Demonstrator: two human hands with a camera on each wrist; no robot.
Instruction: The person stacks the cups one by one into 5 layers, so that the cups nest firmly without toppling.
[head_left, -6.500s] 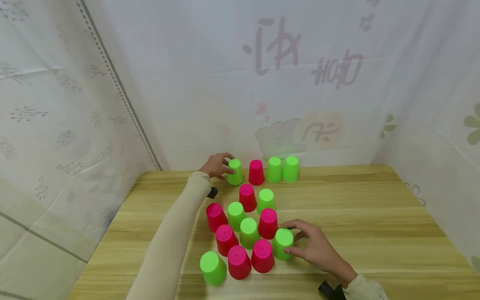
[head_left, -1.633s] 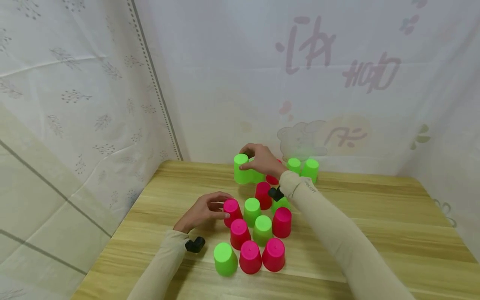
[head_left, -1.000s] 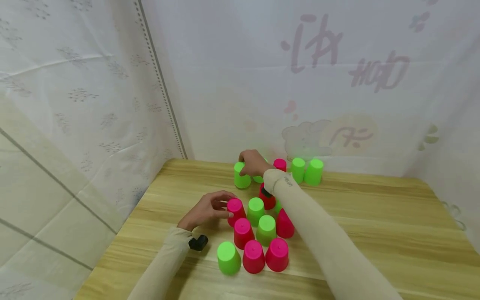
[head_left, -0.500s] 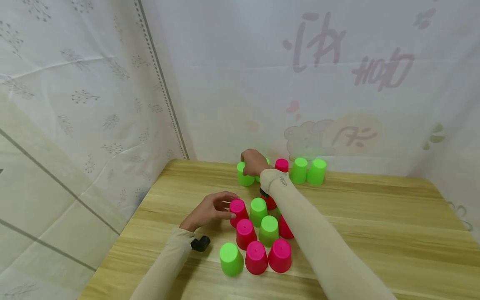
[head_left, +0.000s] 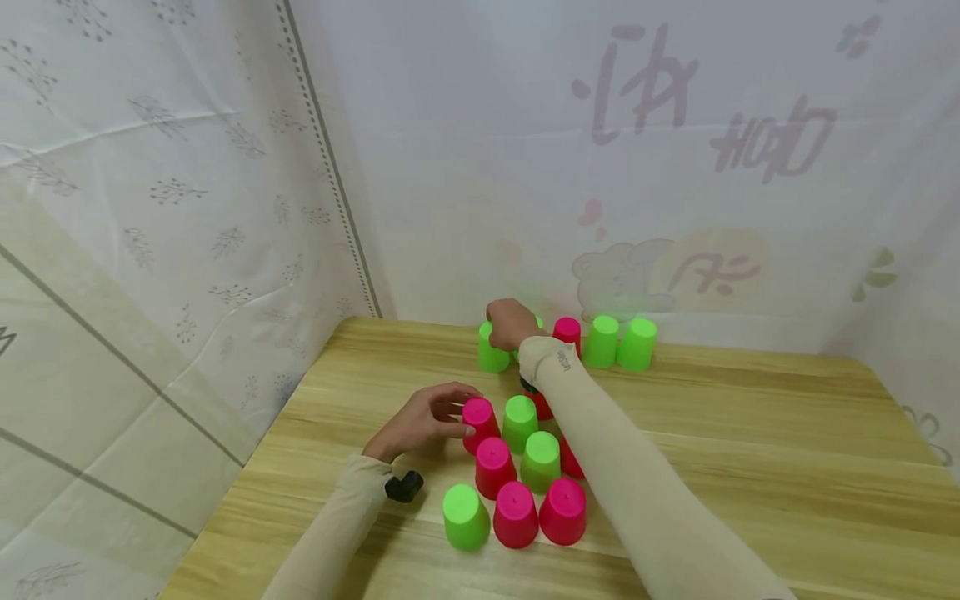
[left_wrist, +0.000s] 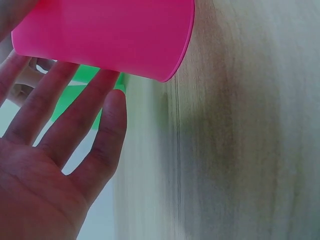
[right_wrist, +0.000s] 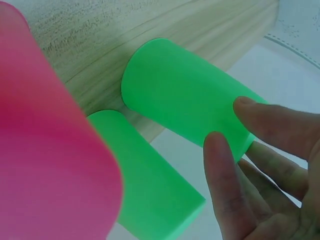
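Observation:
Upside-down cups, pink and bright green, stand on the wooden table. My left hand (head_left: 420, 421) holds the pink cup (head_left: 480, 429) at the left of the front group, thumb on the near side and fingers behind. In the left wrist view this pink cup (left_wrist: 105, 35) crosses the fingers. At the back row's left end my right hand (head_left: 512, 325) grips a green cup (head_left: 492, 354) near its closed top. The right wrist view shows that green cup (right_wrist: 185, 90) standing on the wood, beside another green cup (right_wrist: 145, 185). My right forearm hides some cups.
Farther right in the back row are a pink cup (head_left: 567, 332) and two green cups (head_left: 621, 344). In front stand a green cup (head_left: 466, 521) and several others, including a pink cup (head_left: 516, 517). Printed cloth (head_left: 450, 167) hangs behind the table (head_left: 750, 417).
My right hand has brought a green cup from the front right to the back row's left end and lowered it. My left hand has moved from a back green cup to the pink one.

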